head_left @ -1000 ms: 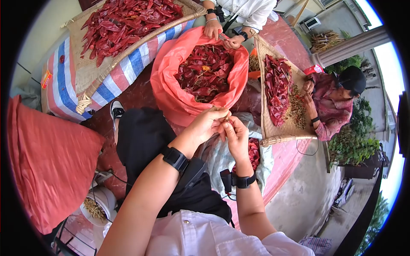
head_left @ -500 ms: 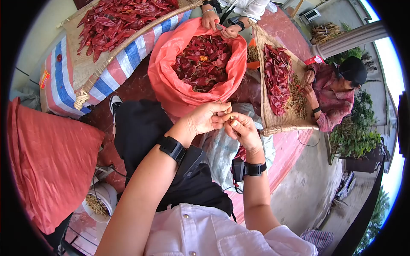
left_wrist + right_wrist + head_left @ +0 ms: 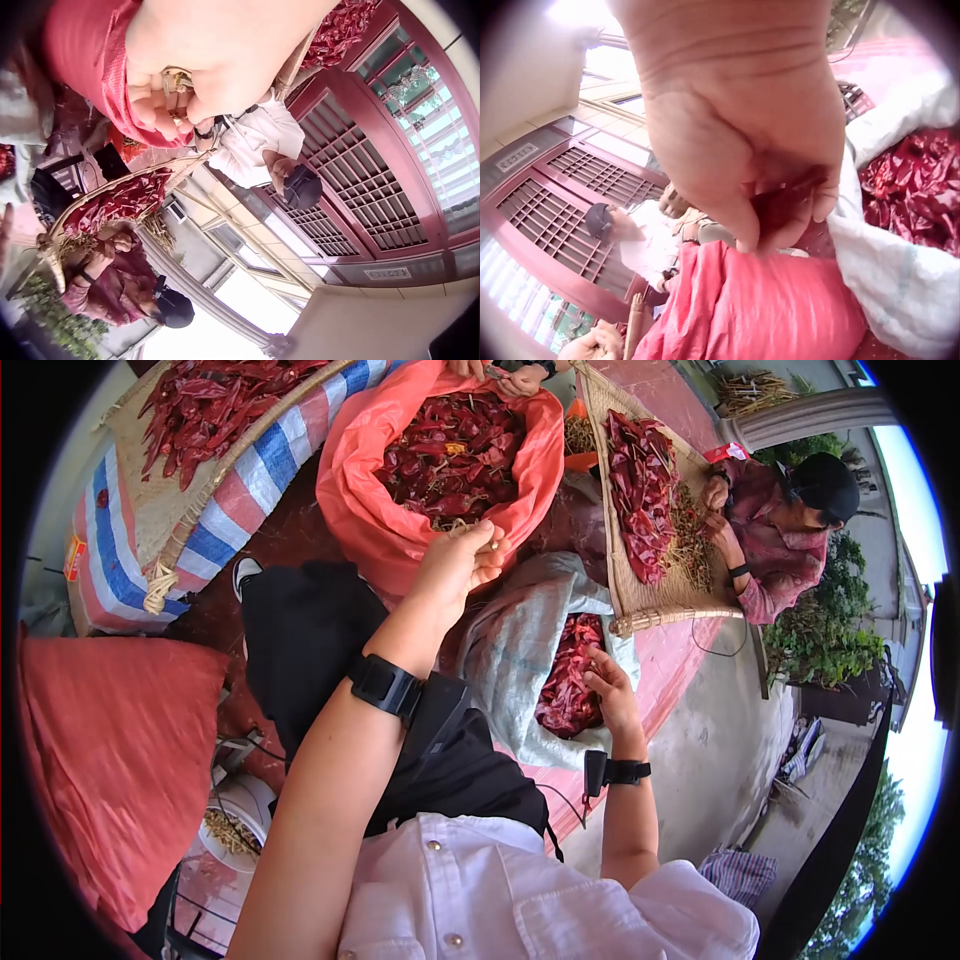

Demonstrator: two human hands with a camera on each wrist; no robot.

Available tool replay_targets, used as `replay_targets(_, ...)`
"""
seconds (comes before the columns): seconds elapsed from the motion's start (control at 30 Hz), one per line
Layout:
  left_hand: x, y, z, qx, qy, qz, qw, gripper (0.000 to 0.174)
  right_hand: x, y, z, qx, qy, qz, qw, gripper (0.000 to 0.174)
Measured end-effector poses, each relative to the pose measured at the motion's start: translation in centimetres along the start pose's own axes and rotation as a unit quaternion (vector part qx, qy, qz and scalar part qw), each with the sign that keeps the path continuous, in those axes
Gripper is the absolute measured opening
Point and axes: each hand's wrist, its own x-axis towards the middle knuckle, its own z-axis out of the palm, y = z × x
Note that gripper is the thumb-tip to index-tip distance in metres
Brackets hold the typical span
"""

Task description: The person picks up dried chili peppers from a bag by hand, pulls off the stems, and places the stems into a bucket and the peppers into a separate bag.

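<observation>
My left hand (image 3: 460, 565) is at the near rim of the red bag (image 3: 345, 490), which is full of dried red chilies (image 3: 450, 460). Its curled fingers hold small pale stems (image 3: 178, 79) in the left wrist view. Over the mouth of the white sack (image 3: 510, 650) is my right hand (image 3: 615, 695), beside the red chilies (image 3: 570, 680) inside it. The right wrist view shows this hand (image 3: 742, 135) with a dark red chili (image 3: 780, 210) between thumb and fingers.
A chili-covered woven tray (image 3: 125, 440) lies on striped cloth at the upper left. Another tray (image 3: 660, 615) is before a person in a black cap (image 3: 820, 485). Someone's hands (image 3: 520, 380) are at the red bag's far rim. A bucket (image 3: 255, 800) stands lower left.
My hands, together in front of the red bag before, have separated. The left has moved up and left toward that bag, the right down and right over the white sack. The head view has shifted.
</observation>
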Motion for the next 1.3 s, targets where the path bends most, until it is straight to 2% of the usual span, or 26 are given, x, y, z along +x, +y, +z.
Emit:
replay_targets(0.07,0.3,0.0,0.1,0.075,-0.058,-0.018,0.995,0.015,-0.2,-2.8,2.7,0.041,-0.017,0.002,0.999,0.043)
replay_targets(0.13,0.2,-0.2,0.3,0.123,-0.113,-0.045,0.985,0.019,0.4,-4.9,5.1,0.036,-0.072,-0.064,0.995,0.043)
replay_targets(0.27,-0.7,-0.3,0.9,0.173,-0.190,-0.109,0.960,0.018,1.7,-8.0,8.9,0.042,-0.115,-0.139,0.983,0.034)
replay_targets(0.33,-1.0,-0.6,1.0,0.184,-0.214,-0.098,0.954,0.016,2.4,-9.0,10.0,0.024,-0.109,-0.155,0.982,0.030)
replay_targets(0.43,-1.1,-0.5,0.8,0.227,-0.235,-0.057,0.944,0.016,3.3,-9.8,11.2,0.001,-0.065,-0.232,0.971,0.022)
replay_targets(0.5,-1.0,-0.5,0.7,0.258,-0.254,-0.025,0.932,0.018,3.6,-9.7,11.3,-0.008,-0.047,-0.224,0.973,0.022)
replay_targets(0.63,-1.1,-1.5,1.0,0.250,-0.225,0.026,0.941,0.022,4.0,-9.4,11.8,-0.032,0.022,-0.226,0.973,0.019)
replay_targets(0.7,-1.0,-1.7,1.2,0.314,-0.192,0.100,0.924,0.019,4.2,-8.8,11.7,-0.061,0.042,-0.235,0.969,0.018)
replay_targets(0.77,-1.0,-1.9,1.2,0.356,-0.172,0.129,0.909,0.018,4.7,-8.2,12.1,-0.090,0.083,-0.263,0.957,0.015)
replay_targets(0.83,-1.4,-1.6,1.5,0.397,-0.150,0.156,0.892,0.016,4.5,-8.6,12.4,-0.122,0.096,-0.246,0.957,0.014)
replay_targets(0.9,-1.7,-1.5,1.8,0.520,-0.115,0.279,0.799,0.014,4.4,-8.5,12.5,-0.153,0.109,-0.228,0.955,0.012)
replay_targets(0.93,-1.7,-1.6,1.8,0.521,-0.115,0.279,0.798,0.014,4.6,-8.3,12.4,-0.162,0.114,-0.229,0.953,0.012)
replay_targets(1.0,-1.9,-1.7,2.0,0.549,-0.100,0.340,0.757,0.012,4.6,-8.2,12.4,-0.170,0.120,-0.229,0.951,0.011)
replay_targets(1.03,-2.1,-1.7,2.1,0.550,-0.101,0.340,0.756,0.012,4.6,-8.3,12.4,-0.163,0.119,-0.214,0.956,0.011)
replay_targets(1.1,-2.3,-1.7,2.3,0.576,-0.101,0.386,0.713,0.010,4.2,-9.1,12.5,-0.154,0.119,-0.198,0.961,0.011)
replay_targets(1.17,-2.4,-2.0,2.4,0.582,-0.100,0.403,0.699,0.009,3.5,-10.7,12.9,-0.097,0.091,-0.109,0.985,0.009)
replay_targets(1.2,-2.3,-2.1,2.3,0.587,-0.097,0.420,0.685,0.009,3.6,-10.5,12.7,-0.097,0.092,-0.108,0.985,0.009)
replay_targets(1.23,-2.2,-2.3,2.4,0.587,-0.098,0.419,0.685,0.009,3.8,-10.1,12.3,-0.052,0.066,-0.101,0.991,0.008)
replay_targets(1.3,-1.8,-2.8,2.5,0.492,-0.086,0.400,0.769,0.007,4.3,-9.5,12.0,-0.008,0.039,-0.094,0.995,0.007)
